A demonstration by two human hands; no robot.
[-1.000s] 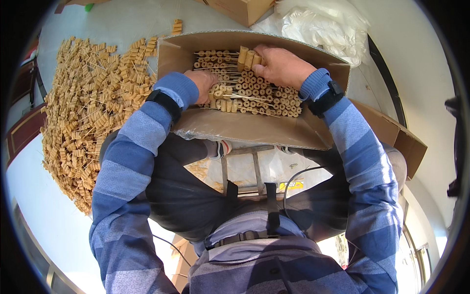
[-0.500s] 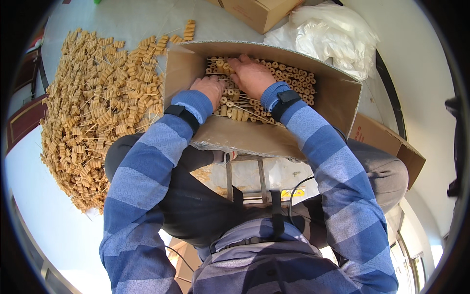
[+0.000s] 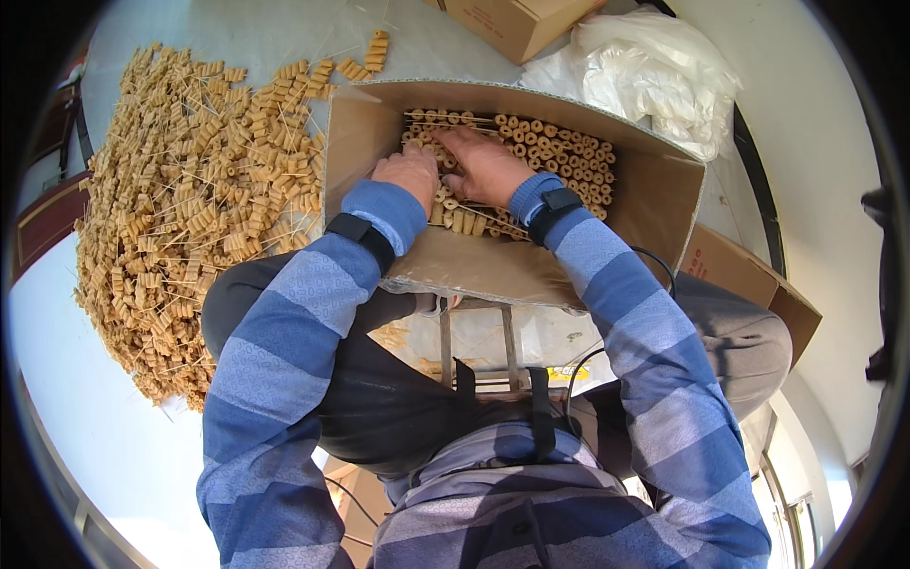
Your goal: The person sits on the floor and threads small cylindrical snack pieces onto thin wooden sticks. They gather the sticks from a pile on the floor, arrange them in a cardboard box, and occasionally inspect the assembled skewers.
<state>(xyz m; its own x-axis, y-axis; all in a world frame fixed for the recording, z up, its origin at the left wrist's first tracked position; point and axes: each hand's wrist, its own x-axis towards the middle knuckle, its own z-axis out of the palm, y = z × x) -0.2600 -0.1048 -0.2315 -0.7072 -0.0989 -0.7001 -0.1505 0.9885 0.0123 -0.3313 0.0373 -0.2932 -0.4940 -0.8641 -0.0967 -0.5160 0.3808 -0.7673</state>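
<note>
A deep cardboard box [image 3: 626, 190] stands before my lap, its bottom lined with packed skewers [image 3: 559, 152] of tan, ring-shaped food pieces on thin sticks. Both hands reach down into it. My right hand [image 3: 483, 169] lies over the skewers left of the middle, its fingers stretched and the thumb apart. Close on its left, my left hand [image 3: 408, 173] rests on the skewers by the box's left wall, fingers forward and partly hidden. Nothing gripped shows in either hand. Several pieces lie sideways below my right hand, while most show round ends.
A large heap of loose skewers [image 3: 199, 209] covers the floor on the left, almost touching the box. Behind stands another carton [image 3: 512, 28], beside a bundle of clear plastic bags [image 3: 654, 76]. A further carton [image 3: 749, 275] is by my right knee.
My right hand has shifted slightly down and toward my left hand, uncovering skewers at the far wall. The left hand has moved a little; both remain inside the box.
</note>
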